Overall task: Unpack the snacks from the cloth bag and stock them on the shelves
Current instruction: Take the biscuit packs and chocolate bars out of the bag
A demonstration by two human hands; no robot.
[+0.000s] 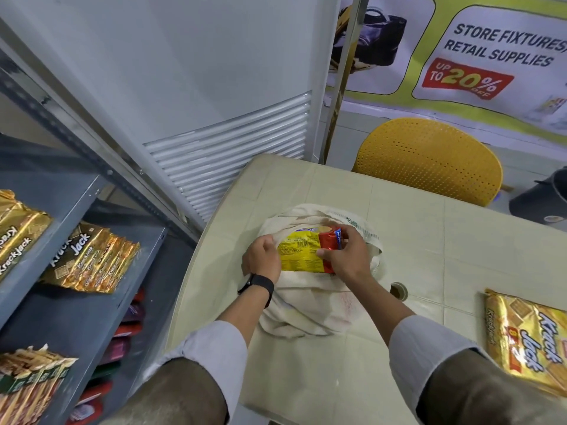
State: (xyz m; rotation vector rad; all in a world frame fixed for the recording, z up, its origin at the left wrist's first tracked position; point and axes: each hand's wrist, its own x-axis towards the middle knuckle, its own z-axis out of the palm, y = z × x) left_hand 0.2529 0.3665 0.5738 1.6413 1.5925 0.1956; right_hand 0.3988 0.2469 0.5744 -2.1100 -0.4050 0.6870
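A cream cloth bag (303, 305) lies crumpled on the beige table (429, 240). At its mouth sits a yellow and red snack pack (302, 256), half out of the bag. My left hand (262, 257) grips the pack's left end. My right hand (345, 256) is closed on its red right end. A gold Krack Jack pack (527, 338) lies on the table at the right. The grey shelves (76, 302) stand at the left and hold more gold Krack Jack packs (92, 262).
Red and purple packs (122, 342) fill a lower shelf, and gold-green packs (27, 381) sit at bottom left. A yellow chair (429, 154) stands behind the table. A dark bin (543, 200) is at the right. A white louvred panel (233, 142) rises behind.
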